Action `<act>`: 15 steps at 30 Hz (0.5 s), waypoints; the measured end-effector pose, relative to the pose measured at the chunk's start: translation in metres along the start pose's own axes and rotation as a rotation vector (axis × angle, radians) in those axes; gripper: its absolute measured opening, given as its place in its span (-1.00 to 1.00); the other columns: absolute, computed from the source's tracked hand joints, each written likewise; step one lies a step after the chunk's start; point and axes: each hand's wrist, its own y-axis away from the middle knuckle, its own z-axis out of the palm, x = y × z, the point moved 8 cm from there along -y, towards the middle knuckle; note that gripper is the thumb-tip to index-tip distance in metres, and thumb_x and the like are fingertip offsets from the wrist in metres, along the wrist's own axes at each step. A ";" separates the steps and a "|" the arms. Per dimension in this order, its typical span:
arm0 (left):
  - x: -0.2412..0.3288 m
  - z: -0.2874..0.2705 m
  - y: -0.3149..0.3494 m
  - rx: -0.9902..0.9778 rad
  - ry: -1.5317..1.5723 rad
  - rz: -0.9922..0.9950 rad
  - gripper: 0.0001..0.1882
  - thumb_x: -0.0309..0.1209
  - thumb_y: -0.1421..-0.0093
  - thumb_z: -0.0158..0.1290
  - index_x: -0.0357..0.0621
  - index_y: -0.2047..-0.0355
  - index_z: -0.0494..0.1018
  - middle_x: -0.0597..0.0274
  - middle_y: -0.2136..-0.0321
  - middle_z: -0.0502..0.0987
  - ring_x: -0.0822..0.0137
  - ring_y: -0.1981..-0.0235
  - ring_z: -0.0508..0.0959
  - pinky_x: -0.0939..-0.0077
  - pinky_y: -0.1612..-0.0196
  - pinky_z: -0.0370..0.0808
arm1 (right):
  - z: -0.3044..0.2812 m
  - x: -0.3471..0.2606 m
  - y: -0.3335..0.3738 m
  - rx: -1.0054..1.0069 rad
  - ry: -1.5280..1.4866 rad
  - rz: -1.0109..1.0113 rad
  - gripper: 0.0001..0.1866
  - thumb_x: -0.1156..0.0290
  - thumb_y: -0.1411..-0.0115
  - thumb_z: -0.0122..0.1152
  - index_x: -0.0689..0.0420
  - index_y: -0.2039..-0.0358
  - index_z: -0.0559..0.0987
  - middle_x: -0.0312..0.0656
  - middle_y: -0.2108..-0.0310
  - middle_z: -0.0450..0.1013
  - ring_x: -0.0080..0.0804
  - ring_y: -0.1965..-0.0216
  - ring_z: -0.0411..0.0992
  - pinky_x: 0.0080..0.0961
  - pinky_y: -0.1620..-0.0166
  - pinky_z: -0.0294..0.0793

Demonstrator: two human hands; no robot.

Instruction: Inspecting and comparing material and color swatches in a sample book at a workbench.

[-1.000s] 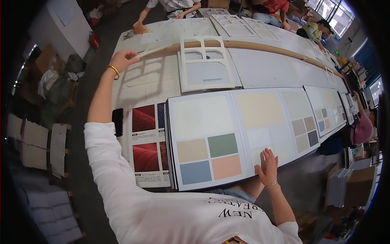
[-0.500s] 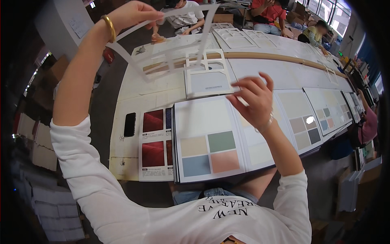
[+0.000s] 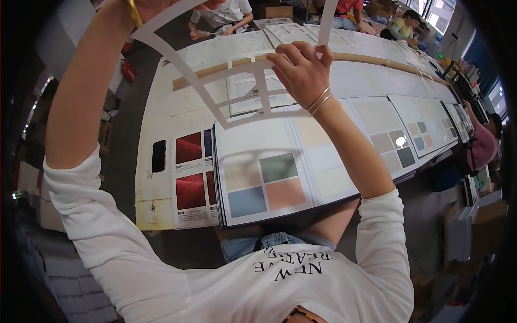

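Head feed only on my end. My left grip is up at the top edge of the view, partly cut off; the fingers I can see are pinching the upper edge of a thin white frame. My right grip is at the frame's right side, fingers bent, back of it toward me. It hides its own contact, so I can't tell if it's pinching or just resting there.

Frame is off the worktop, tilted, in the air above the near part of it. It has crossbars; its lower edge shows in front of the far end of an open sample board. Soft shadow falls across that board's cream area and swatches: beige, green, blue, salmon.

Left of the board I've got a sheet with red fabric pictures, partly under it, and a black phone just beside the sheet. More sample boards run off to my right. Beyond them a long brown pole lies across the worktop. Through the raised frame I see another pale frame lying flat.

Co-worker in a white top sits across the worktop; one in pink is at far right.
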 end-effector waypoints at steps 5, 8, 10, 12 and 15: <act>0.000 -0.004 0.002 0.021 -0.185 -0.018 -0.78 -0.32 -0.27 0.15 -0.25 0.35 0.64 0.22 0.47 0.63 0.43 0.43 0.58 0.56 0.33 0.52 | -0.019 -0.008 0.007 0.049 -0.025 -0.042 -0.81 0.30 -0.05 0.28 -0.27 0.29 0.61 -0.61 0.31 0.45 -0.64 0.11 0.38 -0.29 -0.06 0.02; 0.012 -0.009 0.007 0.256 -0.647 0.101 -0.76 -0.28 -0.27 0.15 -0.24 0.29 0.63 0.26 0.45 0.62 0.50 0.42 0.56 0.59 0.34 0.50 | -0.030 -0.011 0.009 0.036 -0.052 -0.064 -0.83 0.29 -0.05 0.30 -0.26 0.30 0.63 -0.61 0.31 0.45 -0.64 0.13 0.38 -0.29 -0.06 0.03; 0.015 -0.002 0.014 0.294 -0.640 0.129 -0.75 -0.30 -0.22 0.18 -0.25 0.25 0.61 0.28 0.45 0.62 0.51 0.44 0.55 0.61 0.35 0.49 | -0.037 -0.014 0.008 0.038 -0.066 -0.073 -0.82 0.31 -0.04 0.31 -0.24 0.29 0.65 -0.60 0.32 0.46 -0.64 0.15 0.39 -0.28 -0.06 0.03; 0.043 0.015 0.037 0.521 -0.941 0.367 -0.77 -0.36 -0.17 0.17 -0.28 0.26 0.61 0.26 0.47 0.61 0.49 0.46 0.55 0.61 0.35 0.49 | -0.042 -0.016 0.008 0.033 -0.084 -0.072 -0.81 0.32 -0.03 0.32 -0.23 0.29 0.65 -0.59 0.32 0.46 -0.63 0.15 0.40 -0.28 -0.05 0.03; 0.036 0.001 0.037 0.643 -1.057 0.534 -0.79 -0.39 -0.06 0.22 -0.22 0.29 0.62 0.21 0.51 0.61 0.45 0.48 0.56 0.58 0.37 0.50 | -0.049 -0.022 0.008 0.010 -0.119 -0.075 -0.77 0.31 -0.04 0.35 -0.21 0.24 0.65 -0.58 0.31 0.48 -0.62 0.19 0.40 -0.29 -0.04 0.03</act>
